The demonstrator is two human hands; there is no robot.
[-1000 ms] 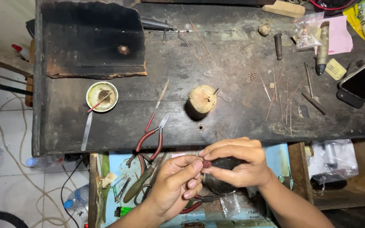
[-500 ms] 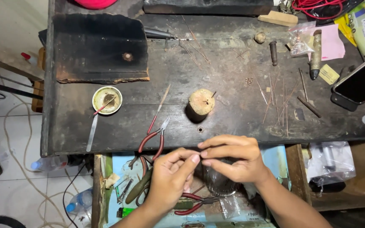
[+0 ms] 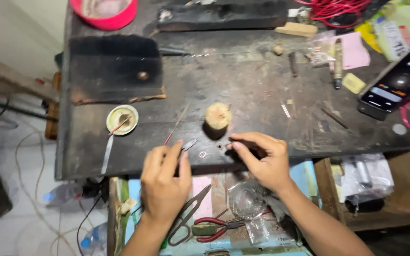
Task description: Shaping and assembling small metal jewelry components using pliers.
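A small ring [image 3: 201, 154] lies on the bench [image 3: 262, 95] close to its front edge, with a second tiny piece [image 3: 219, 146] just beside it, both set down flat where your fingers can get at them. Your left hand [image 3: 164, 185] pinches tweezers [image 3: 189, 144], tips aimed at the ring, wrist over the front edge. Your right hand [image 3: 262, 159] rests palm-down, fingertips drawn together beside the tiny piece; whether it grips anything, I cannot tell. A cork stub [image 3: 218, 115] stands just behind.
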